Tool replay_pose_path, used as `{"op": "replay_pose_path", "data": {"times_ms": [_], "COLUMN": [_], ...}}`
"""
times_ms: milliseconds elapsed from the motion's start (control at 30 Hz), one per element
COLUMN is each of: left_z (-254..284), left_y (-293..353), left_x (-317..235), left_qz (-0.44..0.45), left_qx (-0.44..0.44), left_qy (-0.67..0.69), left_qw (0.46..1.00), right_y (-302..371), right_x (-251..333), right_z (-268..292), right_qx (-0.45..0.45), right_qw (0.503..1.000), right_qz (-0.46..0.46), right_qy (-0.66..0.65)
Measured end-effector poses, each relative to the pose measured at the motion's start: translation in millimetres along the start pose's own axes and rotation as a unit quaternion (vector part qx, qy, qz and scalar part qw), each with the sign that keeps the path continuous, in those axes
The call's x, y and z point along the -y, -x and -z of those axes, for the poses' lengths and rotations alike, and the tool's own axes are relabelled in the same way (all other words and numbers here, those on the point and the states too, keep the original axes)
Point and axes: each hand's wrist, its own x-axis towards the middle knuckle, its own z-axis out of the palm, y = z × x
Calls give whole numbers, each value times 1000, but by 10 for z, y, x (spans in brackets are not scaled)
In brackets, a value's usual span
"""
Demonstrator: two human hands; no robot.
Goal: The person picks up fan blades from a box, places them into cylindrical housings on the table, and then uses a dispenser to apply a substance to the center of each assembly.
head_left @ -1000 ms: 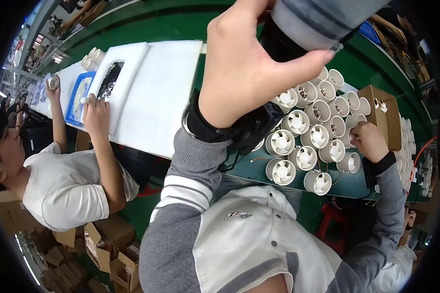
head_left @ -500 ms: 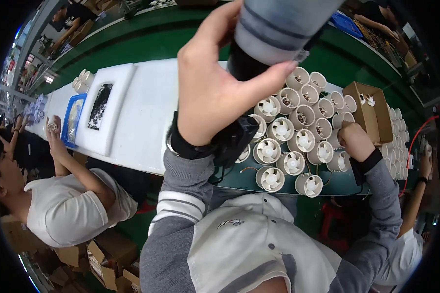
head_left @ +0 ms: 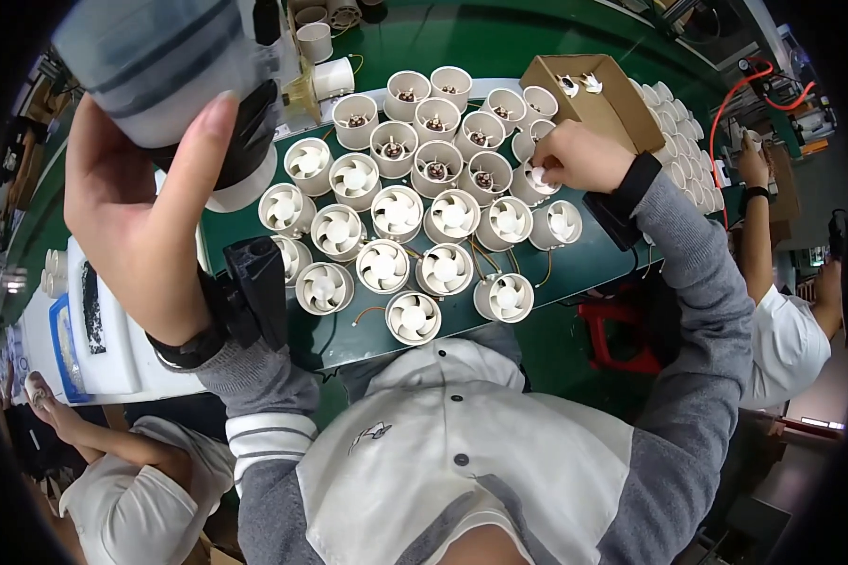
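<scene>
My left hand (head_left: 137, 226) is raised close to the camera, thumb and fingers wrapped round a large grey cylinder (head_left: 165, 71) with dark bands and a black lower part; its kind is unclear. On the right, my right hand (head_left: 589, 155) pinches a white fan wheel (head_left: 539, 176) at the mouth of a round white fan housing (head_left: 535, 192). Several housings stand close together on the green table. Those in the near rows carry white fan wheels, such as this fan (head_left: 383, 266). In farther ones, like this housing (head_left: 436, 168), the bare motor and shaft show.
An open cardboard box (head_left: 622, 108) holding a few white fan wheels stands beyond my right hand. More white housings (head_left: 678, 141) crowd to its right, near a red hose (head_left: 716, 141). At left are a white foam slab (head_left: 113, 325) and a blue tray (head_left: 66, 348). Co-workers sit on both sides.
The view has swung right, so the table and housings appear farther left. My left hand keeps its grip on the cylinder. My right hand stays by the housings near the box; a white fan wheel now shows at its fingertips.
</scene>
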Motion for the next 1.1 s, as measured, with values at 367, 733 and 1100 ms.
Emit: {"op": "replay_pose_path", "data": {"times_ms": [367,733,1100], "left_z": [-4,6,88], "left_y": [-12,1,-1], "left_x": [48,2,49], "left_qz": [-33,0,25], "left_qx": [-8,-22,-34], "left_qy": [-34,-3,-39], "left_qw": [999,1000,998], "right_y": [0,-283,-493], "right_x": [-42,-1387,-1626], "right_z": [-67,317,127], "right_qx": [25,-43,-12], "right_qw": [999,984,938], "right_qz": [-8,-138,-226], "right_qy": [30,108,-261]}}
